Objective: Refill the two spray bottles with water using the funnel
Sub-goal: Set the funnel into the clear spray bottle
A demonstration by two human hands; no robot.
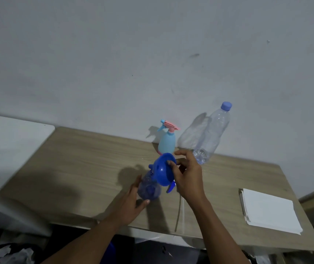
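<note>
Wooden table [76, 168] by wall [114, 54]: left hand [131, 201] grips blue bottle [148, 188], right hand [187, 178] pinches funnel [163, 171].

Plain home or office room indicated: wood-laminate desk [95, 168] set against a bare, scuffed white wall [152, 54], 1 stack of white paper [270, 210] laid on it, white table [15, 134] butted alongside.

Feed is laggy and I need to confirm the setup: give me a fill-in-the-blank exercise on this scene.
The right hand holds the blue ___ over the dark blue spray bottle, gripped by the left hand.
The clear water bottle has its cap ___.
The white papers lie at the table's ___ end.
Missing: funnel; on; right.
</note>
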